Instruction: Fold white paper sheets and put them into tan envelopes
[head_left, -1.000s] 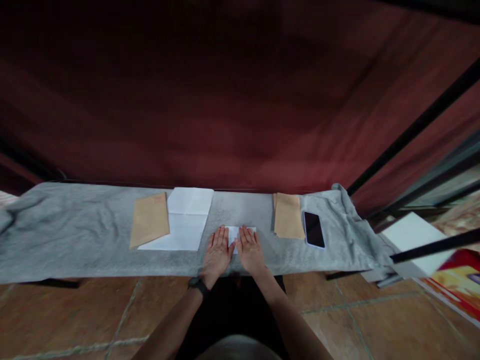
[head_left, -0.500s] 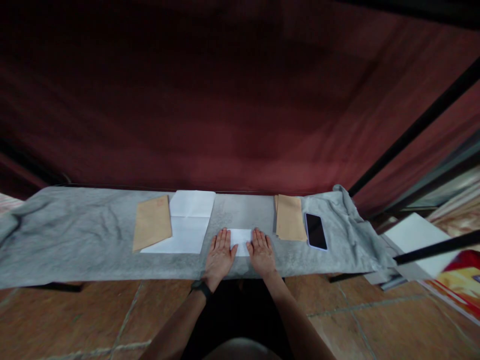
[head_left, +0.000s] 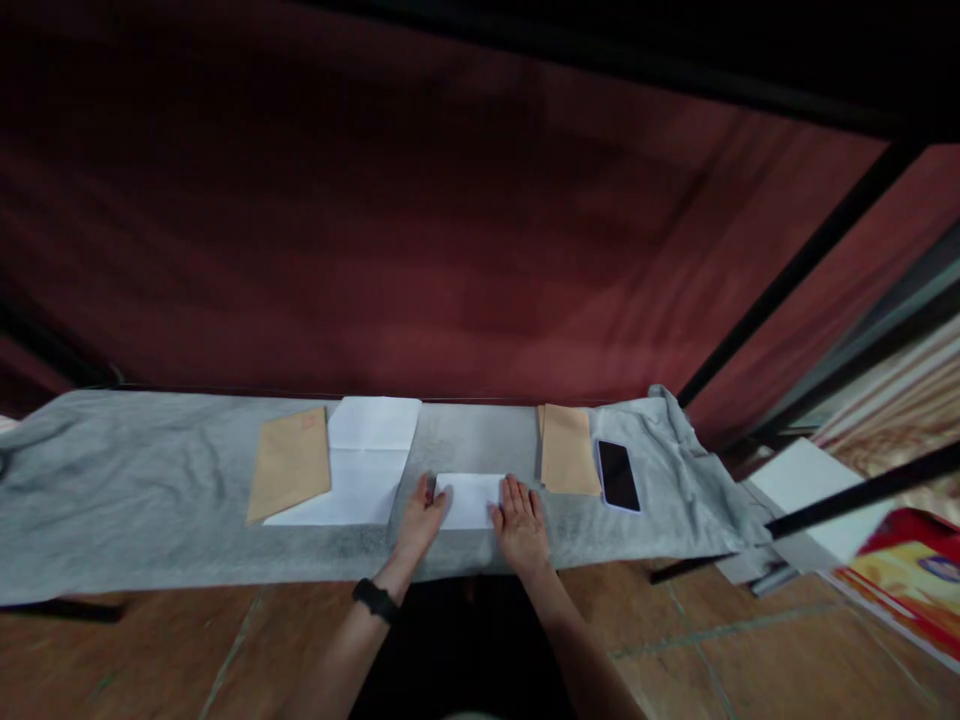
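Note:
A folded sheet of white paper (head_left: 470,502) lies on the grey cloth in front of me. My left hand (head_left: 420,520), with a dark watch on its wrist, is at the paper's left end. Its thumb rests on top and the other fingers curl at the edge, pinching it. Flat on the right end lies my right hand (head_left: 523,528), its fingers stretched out and covering that edge.
Left of my hands lie larger white sheets (head_left: 371,475) with a brown envelope (head_left: 291,465) overlapping them. A stack of brown envelopes (head_left: 568,450) and a phone (head_left: 619,476) sit to the right. Grey cloth (head_left: 165,480) covers the narrow table before a dark red curtain (head_left: 450,270).
My left hand has gone from lying flat on the paper to gripping its left edge, so more paper shows. My right hand stays flat. The whole view has shifted slightly.

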